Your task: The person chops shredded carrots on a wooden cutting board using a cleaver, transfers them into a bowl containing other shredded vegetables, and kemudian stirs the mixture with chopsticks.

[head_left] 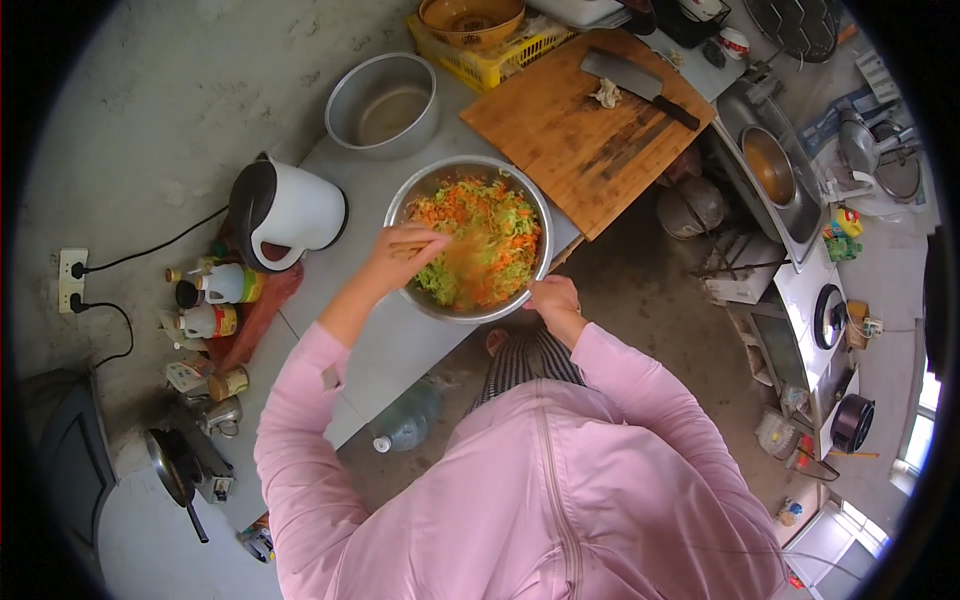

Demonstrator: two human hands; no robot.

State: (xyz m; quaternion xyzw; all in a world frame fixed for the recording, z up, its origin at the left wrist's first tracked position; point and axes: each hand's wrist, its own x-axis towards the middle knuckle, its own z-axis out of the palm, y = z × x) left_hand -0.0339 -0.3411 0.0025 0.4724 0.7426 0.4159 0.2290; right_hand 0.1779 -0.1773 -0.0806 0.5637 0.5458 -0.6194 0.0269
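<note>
A steel mixing bowl (545, 247) holds shredded orange and green vegetables (480, 244), which look like carrot and a green vegetable. Above its left side, my left hand (409, 255) is closed around wooden chopsticks (409, 246); their lower part is blurred over the food. My right hand (555, 300) grips the bowl's rim at the lower right, near the counter's edge. Behind the bowl stands a deep aluminium pot (382, 105). On a wooden cutting board (555, 127) to the right lie a cleaver (622, 75) and a crumpled whitish piece (606, 94).
A white electric kettle (304, 214) stands left of the bowl, its cord running to a wall socket (73, 281). Bottles (210, 321) and a frying pan (172, 465) are farther left. A sink (806, 217) holding a metal bowl (766, 165) is at right. A large plastic bottle (411, 420) stands below the counter.
</note>
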